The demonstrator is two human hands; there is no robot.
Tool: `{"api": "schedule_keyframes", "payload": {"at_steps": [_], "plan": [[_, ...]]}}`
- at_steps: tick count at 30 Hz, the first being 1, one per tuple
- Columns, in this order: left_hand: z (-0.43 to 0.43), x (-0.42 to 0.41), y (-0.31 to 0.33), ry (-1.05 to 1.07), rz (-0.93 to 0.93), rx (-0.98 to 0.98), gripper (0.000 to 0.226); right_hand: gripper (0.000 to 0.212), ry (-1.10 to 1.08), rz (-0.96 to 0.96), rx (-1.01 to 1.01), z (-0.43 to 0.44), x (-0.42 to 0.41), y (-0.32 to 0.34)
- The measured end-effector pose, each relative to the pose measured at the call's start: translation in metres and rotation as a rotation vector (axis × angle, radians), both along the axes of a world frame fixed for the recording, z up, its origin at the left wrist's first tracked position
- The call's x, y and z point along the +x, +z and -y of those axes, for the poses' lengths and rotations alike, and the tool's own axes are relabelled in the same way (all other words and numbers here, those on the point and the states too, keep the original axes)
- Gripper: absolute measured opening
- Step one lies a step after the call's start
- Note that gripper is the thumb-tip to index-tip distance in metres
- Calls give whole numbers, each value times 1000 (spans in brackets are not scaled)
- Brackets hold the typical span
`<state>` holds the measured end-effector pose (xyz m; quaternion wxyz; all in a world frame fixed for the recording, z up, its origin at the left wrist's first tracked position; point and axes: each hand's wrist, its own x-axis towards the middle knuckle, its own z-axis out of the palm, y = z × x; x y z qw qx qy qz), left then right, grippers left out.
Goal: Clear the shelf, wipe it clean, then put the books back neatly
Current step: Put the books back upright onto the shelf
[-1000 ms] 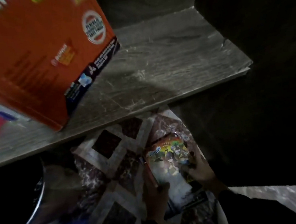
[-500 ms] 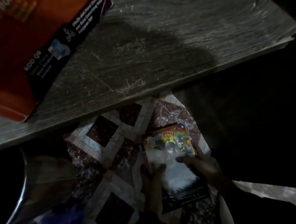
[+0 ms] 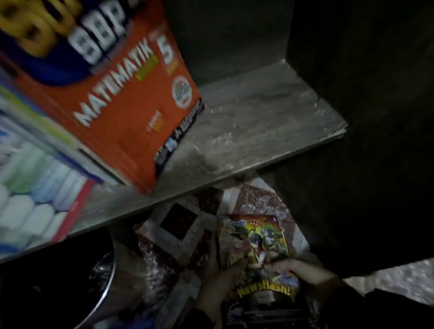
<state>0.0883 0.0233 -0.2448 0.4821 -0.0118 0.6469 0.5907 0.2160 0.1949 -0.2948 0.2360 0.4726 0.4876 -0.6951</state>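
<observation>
Comic book [image 3: 254,245] reads "Newsflash!"; orange book [image 3: 127,121] on shelf [image 3: 261,131] reads "MATEMATIK 5".

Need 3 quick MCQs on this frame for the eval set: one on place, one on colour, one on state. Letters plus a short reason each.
1. Where is the comic book?
A) below the shelf, held over the tiled floor
B) lying flat on the shelf
C) leaning against other books

2. What colour is the cover of the Matematik book?
A) green
B) orange
C) black

3. What are the left hand and right hand doing?
A) both hold nothing
B) only one grips the comic book
C) both grip the comic book

Answers:
1 A, it shows under the shelf's front edge with floor tiles around it.
2 B, orange surrounds the white title.
3 C, each hand's fingers curl onto the cover, one from each side.
</observation>
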Motion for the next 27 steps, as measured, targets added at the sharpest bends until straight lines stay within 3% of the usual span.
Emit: {"api": "schedule_keyframes", "payload": {"at_steps": [4,7,10,14,17,22,27], "plan": [[19,6,77,-15,-96,41,87,63,137,-52,-8,18,-4,118],[39,20,125,1,-150,132,89,111,113,-277,236,28,-4,188],[49,29,176,-25,-321,231,98,128,87,-532,274,38,6,245],[39,21,235,-15,-688,313,92,115,49,-785,402,36,4,304],[20,2,268,15,-786,378,91,103,49,-895,507,21,-18,336],[-21,-51,288,84,-792,315,118,123,73,-859,515,-25,-77,357],[-61,-85,275,158,-987,239,112,126,85,-818,627,-67,-149,353]]}}
